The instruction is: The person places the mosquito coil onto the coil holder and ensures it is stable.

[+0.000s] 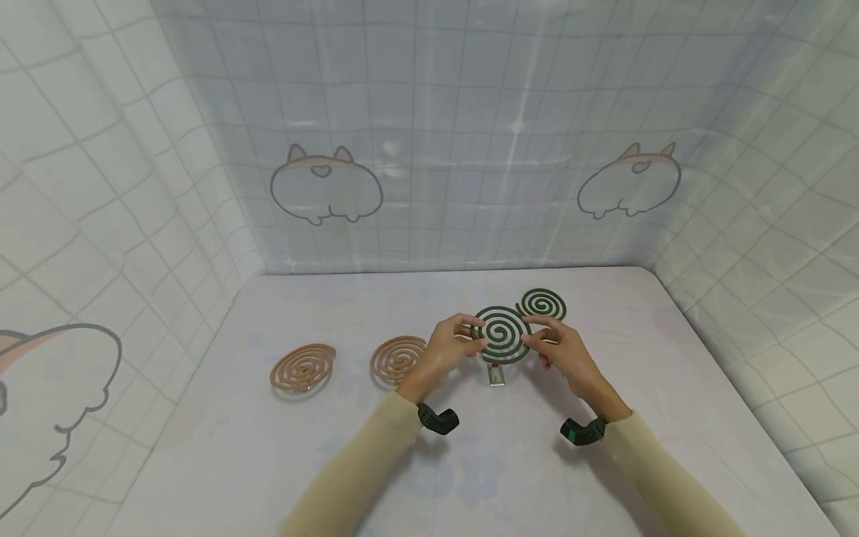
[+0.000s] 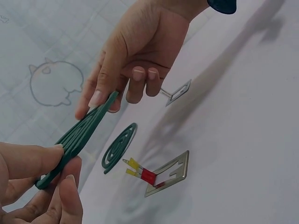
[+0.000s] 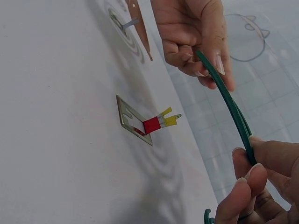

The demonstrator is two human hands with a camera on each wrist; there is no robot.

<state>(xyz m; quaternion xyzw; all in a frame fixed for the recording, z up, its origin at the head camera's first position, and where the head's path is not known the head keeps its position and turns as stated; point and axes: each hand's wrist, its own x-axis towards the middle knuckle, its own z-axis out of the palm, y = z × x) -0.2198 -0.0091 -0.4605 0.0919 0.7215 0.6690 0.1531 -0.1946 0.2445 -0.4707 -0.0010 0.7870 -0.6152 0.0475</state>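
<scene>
A green mosquito coil [image 1: 501, 335] is held flat between both hands above the table. My left hand [image 1: 444, 350] pinches its left edge between thumb and fingers, and my right hand [image 1: 567, 356] pinches the right edge the same way. Seen edge-on in the left wrist view, the coil [image 2: 77, 140] is tilted. Below it stands a small metal coil stand [image 1: 496, 375], whose upright tongue [image 2: 148, 176] is red with yellow forked tips. A second green coil [image 1: 542, 303] lies on the table just behind the right hand.
Two brown coils lie to the left: one [image 1: 303, 368] farther out, the other [image 1: 396, 358] beside the left forearm, raised on a metal stand [image 3: 122, 23]. Another metal stand [image 2: 187, 86] sits near the right hand. Tile-patterned sheets [image 1: 429, 134] enclose the table's back and sides.
</scene>
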